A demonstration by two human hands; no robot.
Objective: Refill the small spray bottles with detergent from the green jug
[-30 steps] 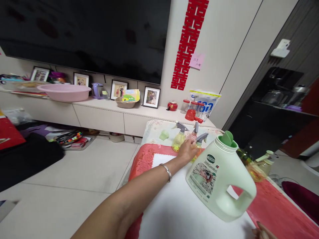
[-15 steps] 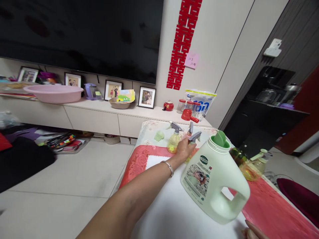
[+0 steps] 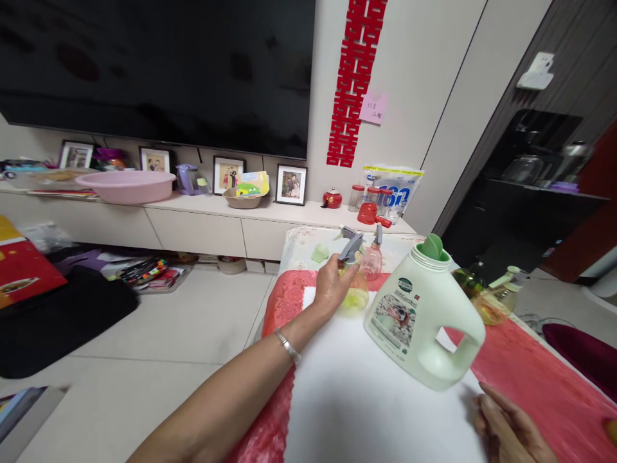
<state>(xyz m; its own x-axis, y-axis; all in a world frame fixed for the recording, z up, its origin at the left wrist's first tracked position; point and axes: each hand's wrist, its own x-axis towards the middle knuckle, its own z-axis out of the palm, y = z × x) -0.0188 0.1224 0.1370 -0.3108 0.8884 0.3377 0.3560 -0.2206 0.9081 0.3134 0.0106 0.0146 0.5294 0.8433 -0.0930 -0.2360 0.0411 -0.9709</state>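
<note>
Head view: left hand (image 3: 332, 286) has fingers wrapped around the neck of a spray bottle (image 3: 354, 297), just under its grey trigger head. Grip closed, thumb toward the jug side. Bottle is roughly upright, yellow liquid in it, located at the far end of the white sheet (image 3: 366, 399), left of the pale green jug (image 3: 424, 321). Can't tell if its base touches the sheet.

Right hand (image 3: 511, 424) is at the lower right edge, partly cut off, near the jug but apart from it. Fingers loosely curled, thumb near them; can't tell if anything is pinched.

Jug stands upright on the sheet, green cup (image 3: 434, 246) tilted in its mouth. Pink spray bottle (image 3: 371, 262) just behind the held one. Another grey spray head (image 3: 347, 232) shows behind, its body mostly hidden. Pale green lump (image 3: 320, 253) on the light tablecloth (image 3: 301, 241), left of the sprayers. Amber pump bottle (image 3: 496, 305) and dark green bottle (image 3: 468, 281) right of the jug. Red cloth (image 3: 525, 366) under the sheet. Low cabinet (image 3: 202, 225) beyond, pink basin (image 3: 128, 186) on it.
</note>
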